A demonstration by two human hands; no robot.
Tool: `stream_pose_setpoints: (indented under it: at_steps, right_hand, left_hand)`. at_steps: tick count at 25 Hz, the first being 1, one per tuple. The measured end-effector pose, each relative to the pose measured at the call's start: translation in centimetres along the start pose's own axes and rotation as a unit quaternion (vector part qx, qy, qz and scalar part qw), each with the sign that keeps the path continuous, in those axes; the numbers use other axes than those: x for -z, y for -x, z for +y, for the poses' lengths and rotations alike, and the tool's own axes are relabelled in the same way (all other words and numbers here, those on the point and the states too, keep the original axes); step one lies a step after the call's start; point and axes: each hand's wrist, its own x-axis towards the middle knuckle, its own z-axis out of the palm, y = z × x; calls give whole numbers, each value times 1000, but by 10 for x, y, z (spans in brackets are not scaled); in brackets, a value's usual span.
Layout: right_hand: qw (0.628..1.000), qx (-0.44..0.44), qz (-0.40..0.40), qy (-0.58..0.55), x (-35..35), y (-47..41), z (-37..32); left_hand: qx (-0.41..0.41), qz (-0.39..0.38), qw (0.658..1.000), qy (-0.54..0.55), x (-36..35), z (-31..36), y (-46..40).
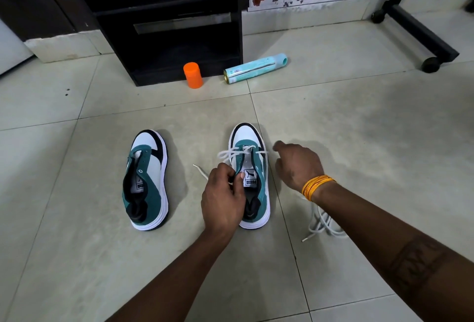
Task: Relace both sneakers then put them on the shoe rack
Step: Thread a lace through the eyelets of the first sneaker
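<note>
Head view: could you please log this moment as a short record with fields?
surface: tiled floor
left sneaker: no lace, on its own
right sneaker: lace only through the toe-end eyelets
left hand: grips the right sneaker's side by the tongue
right hand: beside the shoe, holds nothing
spare lace: white, bunched on the floor under the right forearm
behind: orange container, teal spray can lying down, black shelf unit
</note>
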Motion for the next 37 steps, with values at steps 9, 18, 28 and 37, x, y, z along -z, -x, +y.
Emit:
stream_pose_setpoints:
  at_steps: [9,18,28,37]
  right_hand:
    - [990,-73,-50,111,-3,6,7]
    - [996,-25,7,81,0,2,-15]
    - [998,49,27,37,0,1,-32]
    - [999,-6,35,18,-13,-2,-20]
  left_hand:
    - [-4,5,1000,10,-2,1,2]
    - [1,12,1000,20,-6,1,4]
    - [14,18,999,29,-11,-1,4]
    - [46,39,996,63,-16,-3,5]
